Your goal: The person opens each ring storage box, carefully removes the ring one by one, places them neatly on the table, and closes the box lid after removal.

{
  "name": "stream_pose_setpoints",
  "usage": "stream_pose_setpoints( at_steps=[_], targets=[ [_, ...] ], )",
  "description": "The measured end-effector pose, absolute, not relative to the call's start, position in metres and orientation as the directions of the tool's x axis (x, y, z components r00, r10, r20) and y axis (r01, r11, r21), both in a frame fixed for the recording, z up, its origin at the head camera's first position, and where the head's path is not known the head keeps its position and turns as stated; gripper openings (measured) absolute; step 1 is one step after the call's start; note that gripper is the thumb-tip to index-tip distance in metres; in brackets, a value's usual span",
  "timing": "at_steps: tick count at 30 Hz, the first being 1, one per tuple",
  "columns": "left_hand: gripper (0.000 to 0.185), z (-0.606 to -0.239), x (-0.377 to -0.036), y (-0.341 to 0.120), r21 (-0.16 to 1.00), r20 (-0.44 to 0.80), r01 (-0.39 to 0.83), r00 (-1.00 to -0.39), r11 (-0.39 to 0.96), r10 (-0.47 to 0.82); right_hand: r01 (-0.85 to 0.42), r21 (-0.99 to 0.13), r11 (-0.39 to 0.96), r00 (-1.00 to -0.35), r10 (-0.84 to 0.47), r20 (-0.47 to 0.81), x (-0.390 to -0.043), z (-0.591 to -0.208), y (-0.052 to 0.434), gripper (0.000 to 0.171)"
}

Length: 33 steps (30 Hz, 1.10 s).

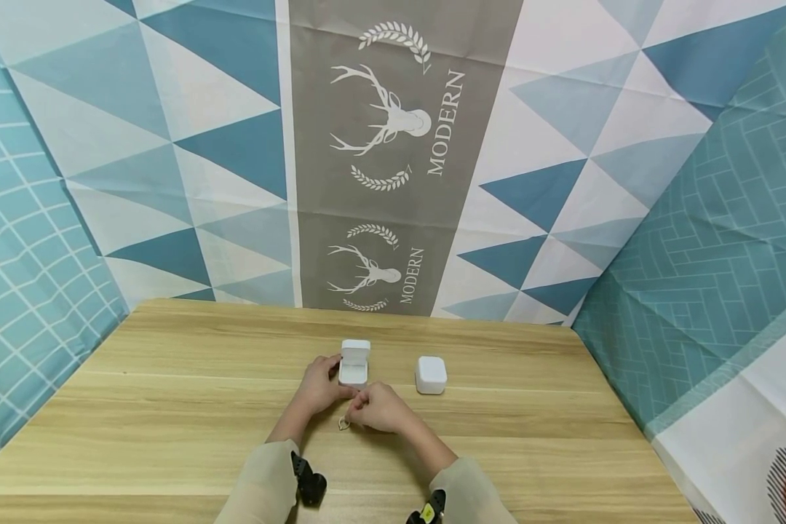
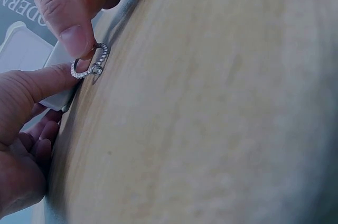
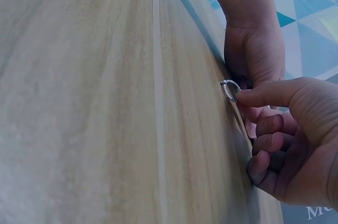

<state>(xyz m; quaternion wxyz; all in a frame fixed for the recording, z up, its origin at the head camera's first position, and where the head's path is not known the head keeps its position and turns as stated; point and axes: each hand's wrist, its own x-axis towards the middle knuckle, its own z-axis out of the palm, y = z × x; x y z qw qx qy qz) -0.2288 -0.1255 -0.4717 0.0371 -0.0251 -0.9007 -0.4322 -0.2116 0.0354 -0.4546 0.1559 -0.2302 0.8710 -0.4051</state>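
A small silver ring [image 1: 343, 424] set with tiny stones stands on edge on the wooden table [image 1: 170, 407]. My right hand [image 1: 356, 413] pinches it between thumb and forefinger; the ring [image 2: 91, 61] shows closest in the left wrist view and again as the ring [image 3: 230, 89] in the right wrist view. Just behind it sits an open white ring box [image 1: 354, 362] with its lid up. My left hand [image 1: 330, 378] holds that box by its side and front, and the left hand [image 3: 253, 49] lies right behind the ring.
A second white box [image 1: 431, 375], closed, sits on the table to the right of the open one. Patterned blue and grey cloth [image 1: 393, 145] hangs behind the table and along both sides. Table edges run near left and right.
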Motion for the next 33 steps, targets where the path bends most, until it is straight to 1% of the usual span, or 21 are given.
stream_pose_setpoints(
  at_steps=[10,22,33],
  targets=[
    [0.076,-0.472,-0.2281,-0.1252,0.774,0.092,0.079,-0.996,0.629,0.012,-0.287,-0.745,0.603,-0.851,-0.518,-0.091,-0.2107,-0.4575,0.0332,0.013],
    [0.077,-0.471,-0.2282,-0.1255,0.784,0.085,0.07,-0.996,0.617,0.005,-0.326,-0.693,0.644,-0.865,-0.498,-0.057,-0.2087,-0.4581,0.0297,0.011],
    [0.075,-0.4708,-0.2277,-0.1251,0.776,0.1,0.087,-0.995,0.625,0.015,-0.34,-0.675,0.654,-0.867,-0.497,-0.045,-0.2085,-0.4588,0.0287,0.013]
  ],
)
